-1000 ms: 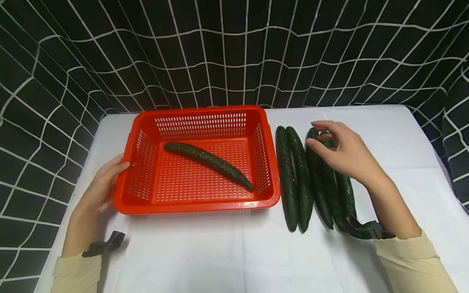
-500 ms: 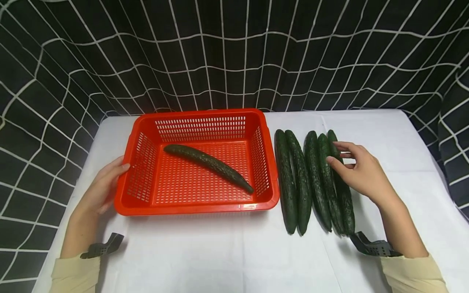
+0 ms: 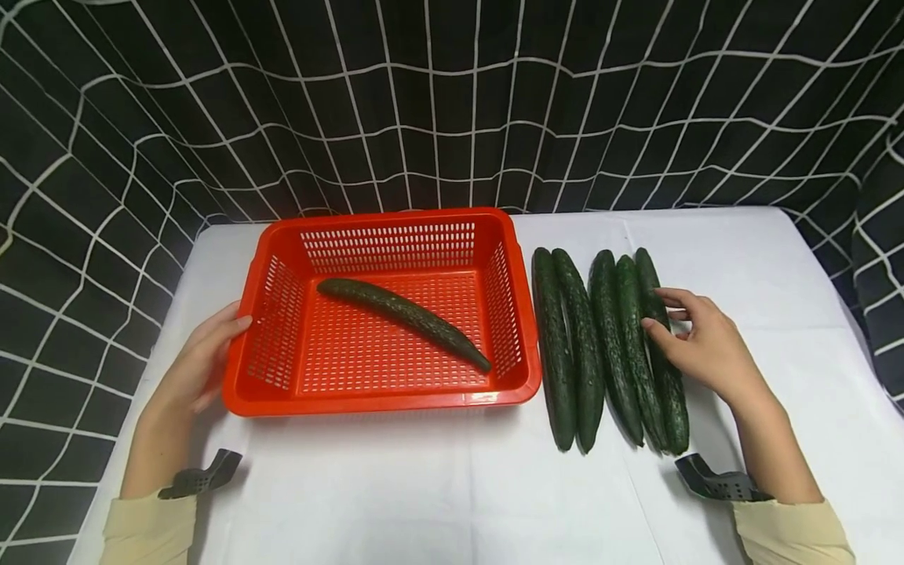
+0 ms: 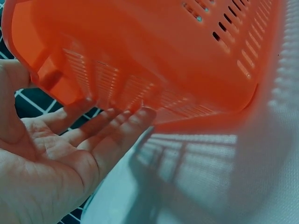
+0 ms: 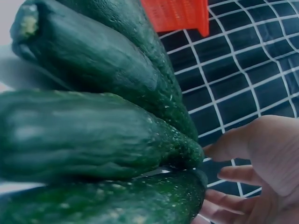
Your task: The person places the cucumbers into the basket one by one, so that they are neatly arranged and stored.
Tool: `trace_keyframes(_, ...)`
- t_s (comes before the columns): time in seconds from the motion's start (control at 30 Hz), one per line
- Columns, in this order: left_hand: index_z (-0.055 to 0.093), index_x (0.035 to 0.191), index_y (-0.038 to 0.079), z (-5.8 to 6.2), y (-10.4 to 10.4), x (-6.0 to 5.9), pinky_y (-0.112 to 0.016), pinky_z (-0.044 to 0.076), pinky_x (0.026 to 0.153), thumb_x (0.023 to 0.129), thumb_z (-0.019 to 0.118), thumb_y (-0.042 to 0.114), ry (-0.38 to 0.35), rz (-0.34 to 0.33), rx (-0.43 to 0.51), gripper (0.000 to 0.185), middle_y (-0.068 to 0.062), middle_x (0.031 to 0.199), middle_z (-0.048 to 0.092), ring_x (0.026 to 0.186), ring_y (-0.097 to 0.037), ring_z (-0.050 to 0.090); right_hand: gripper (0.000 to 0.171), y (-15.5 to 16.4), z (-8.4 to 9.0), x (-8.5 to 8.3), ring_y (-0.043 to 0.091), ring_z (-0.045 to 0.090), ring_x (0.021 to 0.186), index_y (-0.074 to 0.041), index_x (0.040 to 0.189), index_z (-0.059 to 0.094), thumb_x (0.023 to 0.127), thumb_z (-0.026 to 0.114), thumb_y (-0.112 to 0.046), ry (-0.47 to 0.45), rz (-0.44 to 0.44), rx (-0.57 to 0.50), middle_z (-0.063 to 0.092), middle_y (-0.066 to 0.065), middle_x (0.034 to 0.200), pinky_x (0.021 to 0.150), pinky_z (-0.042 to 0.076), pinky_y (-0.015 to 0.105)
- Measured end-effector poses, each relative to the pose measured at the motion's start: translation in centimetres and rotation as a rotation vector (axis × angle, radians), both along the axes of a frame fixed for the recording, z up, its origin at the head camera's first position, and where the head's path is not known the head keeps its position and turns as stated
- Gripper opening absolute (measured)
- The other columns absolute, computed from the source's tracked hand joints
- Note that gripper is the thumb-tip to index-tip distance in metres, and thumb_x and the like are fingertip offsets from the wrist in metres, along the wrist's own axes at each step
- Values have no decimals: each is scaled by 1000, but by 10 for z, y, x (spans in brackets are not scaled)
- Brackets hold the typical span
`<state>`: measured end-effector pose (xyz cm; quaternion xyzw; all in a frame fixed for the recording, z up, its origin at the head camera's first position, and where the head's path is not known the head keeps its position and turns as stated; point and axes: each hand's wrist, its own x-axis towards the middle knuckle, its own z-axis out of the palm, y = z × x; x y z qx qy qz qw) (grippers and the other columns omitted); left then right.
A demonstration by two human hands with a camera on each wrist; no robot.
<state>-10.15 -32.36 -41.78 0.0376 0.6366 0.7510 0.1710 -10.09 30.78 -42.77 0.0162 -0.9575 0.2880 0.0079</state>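
A red perforated plastic basket [image 3: 374, 406] stands left of centre, with one dark green cucumber [image 3: 406, 311] lying slantwise in it. My left hand [image 3: 198, 361] holds the basket's left side, thumb at the rim and fingers against the outer wall, as the left wrist view confirms. To the right of the basket, several cucumbers lie side by side. Over the rightmost cucumber [image 3: 676, 408] is my right hand [image 3: 706, 345], thumb on its left side and fingers loosely bent. In the right wrist view the thumb and fingers [image 5: 231, 200] are spread near the cucumber ends; firm contact cannot be made out.
Two cucumbers [image 3: 554, 353] lie beside the basket's right wall, and two more [image 3: 613, 345] lie between them and the rightmost one. A white cloth [image 3: 395, 486] covers the table. Behind and at the sides hangs a black curtain [image 3: 452, 102] with a white grid.
My right hand has moved right and toward me, from above the middle cucumbers to the rightmost one. My left hand, the basket and the cucumber in it look unchanged.
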Motion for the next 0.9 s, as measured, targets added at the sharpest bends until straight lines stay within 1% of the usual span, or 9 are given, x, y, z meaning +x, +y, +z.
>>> trace_keyframes(0.07,54,145,23,1,0,-1,-32,67,83,113,42,18,4,-4,8,35,7,120,77,101,-11,79,60,2,0,-1,63,58,122,5,155,44,104,64,-22,-11,-7,1,53,44,141,91,51,77)
trace_keyframes(0.17,54,146,22,0,0,-2,-33,67,84,113,42,18,9,-9,5,35,6,120,76,102,-11,79,65,4,-1,0,62,61,119,6,156,40,104,64,-23,-68,-24,2,56,44,139,88,51,76)
trace_keyframes(0.3,52,147,22,-3,-1,1,-33,67,85,113,43,19,13,-10,-29,36,7,123,75,104,-11,78,69,7,-4,2,55,68,109,12,154,39,104,65,-28,-138,-33,43,62,42,130,80,55,67)
trace_keyframes(0.37,52,147,22,-4,-2,2,-32,67,85,113,42,18,17,-18,-14,36,7,123,75,104,-11,78,71,8,-5,1,53,68,105,14,152,40,103,65,-30,-162,-34,60,63,42,126,78,55,64)
trace_keyframes(0.53,55,146,23,-5,-7,5,-32,67,85,113,40,15,6,-29,40,37,6,122,76,104,-11,78,75,6,-7,2,56,68,110,17,150,40,104,64,-36,-223,-39,50,61,43,129,85,57,66)
trace_keyframes(0.6,55,146,24,-7,-9,8,-33,67,85,113,40,16,-2,-26,27,37,6,123,76,104,-11,78,75,5,-9,3,58,67,113,18,150,40,104,64,-38,-243,-40,44,60,44,131,86,57,67)
trace_keyframes(0.67,54,146,25,-8,-9,9,-34,67,85,113,41,17,-7,-19,2,36,7,123,75,105,-11,78,74,4,-10,3,58,67,112,18,148,43,104,64,-37,-242,-43,47,61,44,130,86,58,67)
trace_keyframes(0.77,52,148,24,-8,-7,5,-34,67,85,113,42,18,-7,-12,-9,37,7,124,74,104,-11,77,72,5,-7,-2,59,66,113,17,147,46,104,64,-37,-243,-54,58,61,44,131,87,57,67)
trace_keyframes(0.9,51,149,21,-4,-2,-3,-33,67,84,113,43,18,3,-11,14,36,5,123,74,103,-11,76,68,11,0,-8,60,64,114,20,144,47,104,63,-32,-247,-80,50,60,45,131,87,57,66)
